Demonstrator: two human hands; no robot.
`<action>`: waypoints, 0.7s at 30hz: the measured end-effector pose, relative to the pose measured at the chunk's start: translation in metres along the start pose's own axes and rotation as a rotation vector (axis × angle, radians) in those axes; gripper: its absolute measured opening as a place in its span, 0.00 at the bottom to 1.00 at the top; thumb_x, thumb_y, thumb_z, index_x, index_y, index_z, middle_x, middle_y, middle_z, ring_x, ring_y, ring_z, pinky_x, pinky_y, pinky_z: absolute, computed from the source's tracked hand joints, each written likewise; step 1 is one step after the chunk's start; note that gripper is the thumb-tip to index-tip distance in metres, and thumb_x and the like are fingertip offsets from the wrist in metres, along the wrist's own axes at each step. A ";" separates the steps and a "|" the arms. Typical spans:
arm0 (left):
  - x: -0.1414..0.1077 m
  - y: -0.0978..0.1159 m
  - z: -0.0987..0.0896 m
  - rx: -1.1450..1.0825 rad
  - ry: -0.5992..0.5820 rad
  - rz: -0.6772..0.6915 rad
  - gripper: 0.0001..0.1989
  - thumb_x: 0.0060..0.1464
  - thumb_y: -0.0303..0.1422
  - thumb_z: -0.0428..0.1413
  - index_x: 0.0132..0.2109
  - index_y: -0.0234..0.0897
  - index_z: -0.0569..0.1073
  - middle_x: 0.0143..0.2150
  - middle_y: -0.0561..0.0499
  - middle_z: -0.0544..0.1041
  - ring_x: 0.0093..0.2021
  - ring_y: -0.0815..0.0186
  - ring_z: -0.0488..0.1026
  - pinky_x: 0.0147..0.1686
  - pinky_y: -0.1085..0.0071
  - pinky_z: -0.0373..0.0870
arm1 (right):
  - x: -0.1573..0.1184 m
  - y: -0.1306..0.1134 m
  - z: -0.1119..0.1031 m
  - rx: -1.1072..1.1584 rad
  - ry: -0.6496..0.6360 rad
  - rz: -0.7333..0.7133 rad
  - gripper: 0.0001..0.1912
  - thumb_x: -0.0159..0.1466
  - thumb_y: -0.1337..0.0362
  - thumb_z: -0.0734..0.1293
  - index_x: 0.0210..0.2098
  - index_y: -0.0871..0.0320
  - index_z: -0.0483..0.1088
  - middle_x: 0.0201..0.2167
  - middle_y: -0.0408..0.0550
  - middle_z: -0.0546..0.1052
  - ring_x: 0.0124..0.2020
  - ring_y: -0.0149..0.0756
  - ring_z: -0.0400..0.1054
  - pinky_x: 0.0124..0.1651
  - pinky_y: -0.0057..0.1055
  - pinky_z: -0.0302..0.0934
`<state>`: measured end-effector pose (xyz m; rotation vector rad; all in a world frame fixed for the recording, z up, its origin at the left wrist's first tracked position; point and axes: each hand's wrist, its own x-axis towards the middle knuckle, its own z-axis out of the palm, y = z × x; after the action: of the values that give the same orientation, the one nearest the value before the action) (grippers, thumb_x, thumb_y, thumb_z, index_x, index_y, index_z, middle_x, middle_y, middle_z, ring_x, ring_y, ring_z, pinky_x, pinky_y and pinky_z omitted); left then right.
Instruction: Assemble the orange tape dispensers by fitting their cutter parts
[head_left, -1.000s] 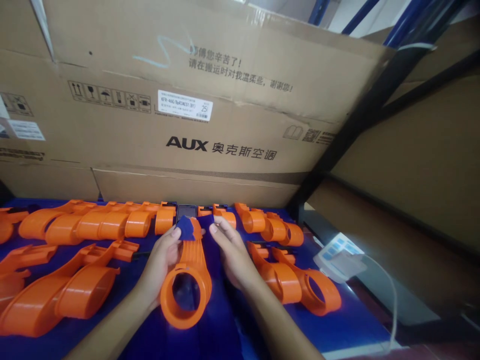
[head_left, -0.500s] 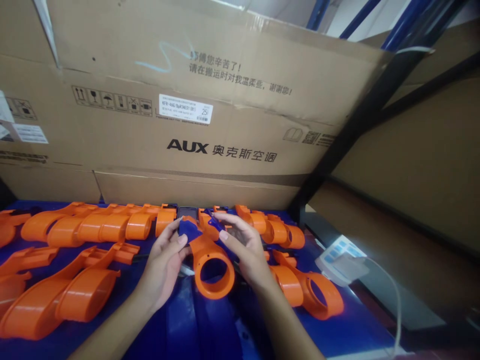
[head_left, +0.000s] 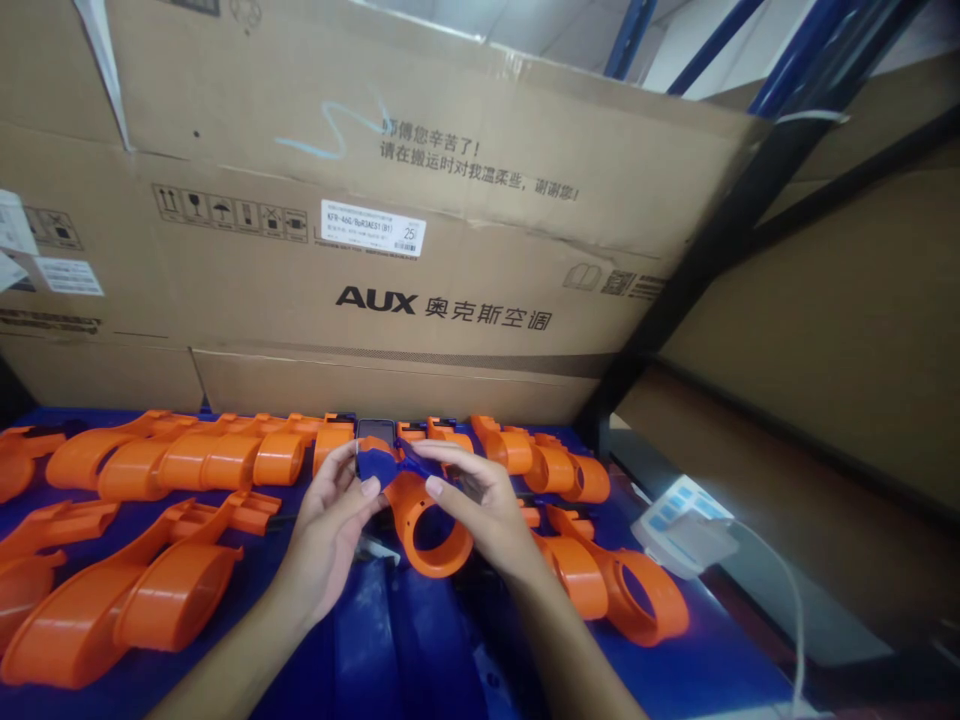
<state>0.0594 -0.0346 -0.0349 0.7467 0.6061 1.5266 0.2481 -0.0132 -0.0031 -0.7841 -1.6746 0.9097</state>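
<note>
- Head view: a large cardboard box [head_left: 262, 290] stands behind the blue table [head_left: 675, 670].
- Between both hands, above the table, is an orange ring-ended holder [head_left: 409, 505]. It looks like moulded plastic: probably light, stiff and a little slippery; the narrow neck seems the best hold.
- Its long axis runs away from the person: the ring lies nearer and to the right, opening toward the person; the narrow end points left and toward the box.
- Left hand [head_left: 334, 530]: thumb and fingers pinch the narrow end over a blue patch [head_left: 377, 463], likely thin and soft.
- Right hand [head_left: 480, 495]: narrowly curled, apparently pinching a blue strip [head_left: 415, 460], likely bendable.
</note>
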 end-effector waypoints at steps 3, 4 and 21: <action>0.000 0.000 0.000 0.007 -0.002 0.003 0.23 0.51 0.33 0.69 0.54 0.45 0.76 0.54 0.47 0.79 0.56 0.54 0.74 0.51 0.59 0.74 | 0.000 0.000 0.002 0.015 -0.006 -0.005 0.14 0.63 0.59 0.75 0.50 0.48 0.81 0.55 0.49 0.81 0.59 0.49 0.73 0.65 0.51 0.64; 0.000 0.000 0.000 0.004 -0.005 0.003 0.23 0.51 0.33 0.69 0.54 0.45 0.75 0.54 0.47 0.79 0.56 0.55 0.74 0.51 0.59 0.74 | 0.000 0.000 0.002 0.018 -0.005 -0.003 0.15 0.63 0.58 0.75 0.50 0.48 0.81 0.55 0.49 0.81 0.59 0.49 0.73 0.65 0.51 0.64; 0.000 0.004 -0.007 -0.003 -0.045 0.073 0.26 0.50 0.34 0.68 0.57 0.44 0.77 0.62 0.43 0.76 0.66 0.46 0.68 0.65 0.51 0.65 | -0.008 -0.011 0.007 -0.016 -0.122 -0.014 0.25 0.67 0.60 0.72 0.62 0.49 0.69 0.60 0.51 0.77 0.59 0.47 0.74 0.61 0.46 0.70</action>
<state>0.0514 -0.0343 -0.0365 0.8061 0.5487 1.5729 0.2431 -0.0267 0.0012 -0.7396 -1.7936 0.9513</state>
